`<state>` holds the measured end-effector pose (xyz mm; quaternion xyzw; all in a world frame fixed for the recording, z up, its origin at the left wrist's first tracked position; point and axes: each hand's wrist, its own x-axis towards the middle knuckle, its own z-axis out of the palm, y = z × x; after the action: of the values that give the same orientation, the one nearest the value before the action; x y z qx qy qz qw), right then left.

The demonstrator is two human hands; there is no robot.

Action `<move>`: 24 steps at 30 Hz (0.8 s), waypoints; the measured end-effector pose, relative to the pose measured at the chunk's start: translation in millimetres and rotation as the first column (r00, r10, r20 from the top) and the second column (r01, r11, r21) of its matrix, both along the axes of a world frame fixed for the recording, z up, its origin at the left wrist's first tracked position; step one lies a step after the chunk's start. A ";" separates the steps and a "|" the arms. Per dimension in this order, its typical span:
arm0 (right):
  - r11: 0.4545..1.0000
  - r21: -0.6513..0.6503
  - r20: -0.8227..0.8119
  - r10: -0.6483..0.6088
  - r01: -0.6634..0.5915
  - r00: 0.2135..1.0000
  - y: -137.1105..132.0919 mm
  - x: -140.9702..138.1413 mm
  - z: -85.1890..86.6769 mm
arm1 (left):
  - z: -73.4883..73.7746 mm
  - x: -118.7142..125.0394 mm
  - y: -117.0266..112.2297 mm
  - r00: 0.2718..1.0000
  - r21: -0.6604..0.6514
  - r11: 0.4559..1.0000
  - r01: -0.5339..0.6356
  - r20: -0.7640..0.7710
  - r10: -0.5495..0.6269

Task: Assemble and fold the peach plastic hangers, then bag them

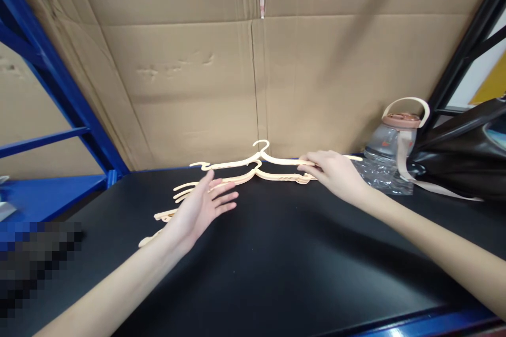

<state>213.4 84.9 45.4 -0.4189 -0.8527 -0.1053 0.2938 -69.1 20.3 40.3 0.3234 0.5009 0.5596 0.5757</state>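
On black worktop [253,274], my right hand [334,171] gripped rear hanger [282,160]; left hand [203,208] was spread, empty. Middle hangers [272,176] looked stacked; leftmost hangers [161,215], half-hidden, seemed unstacked.

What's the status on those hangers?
Left hand open, left of centre. Right hand at the hangers, grip unclear. Cardboard behind. Bottle farther right, apart from hands.

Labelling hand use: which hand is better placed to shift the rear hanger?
Probably the right hand: it appears to pinch the right side of the rear hanger. The left hand is open, with nothing visibly held.
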 end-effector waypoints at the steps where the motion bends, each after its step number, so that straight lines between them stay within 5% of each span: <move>1: 0.999 0.036 0.000 -0.002 0.002 1.000 -4.3 3.5 -1.0 | 2.2 -0.8 0.1 0.997 0.011 0.997 -0.073 0.039 0.073; 7: 0.994 0.105 -0.034 0.039 -0.035 0.999 -13.0 13.7 -6.7 | 12.0 -13.5 2.6 0.941 0.035 0.955 -0.294 0.188 0.283; 14: 0.944 0.329 -0.110 0.029 0.009 0.993 -15.9 10.4 -11.7 | 20.8 -21.9 3.0 0.935 0.090 0.941 -0.326 0.175 0.307; 21: 0.943 0.333 -0.147 0.031 0.020 0.989 -18.5 8.0 -16.2 | 12.7 -24.4 0.1 0.938 0.379 0.887 -0.263 -0.113 0.326; 24: 0.946 0.325 -0.114 0.048 -0.008 0.992 -18.5 7.2 -17.4 | 10.8 -23.3 -1.4 0.895 0.453 0.886 -0.097 -0.349 0.276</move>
<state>220.6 66.4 28.1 -0.3583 -0.8105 -0.2141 0.4110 -92.4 18.9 51.1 0.4983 0.5045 0.6296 0.3175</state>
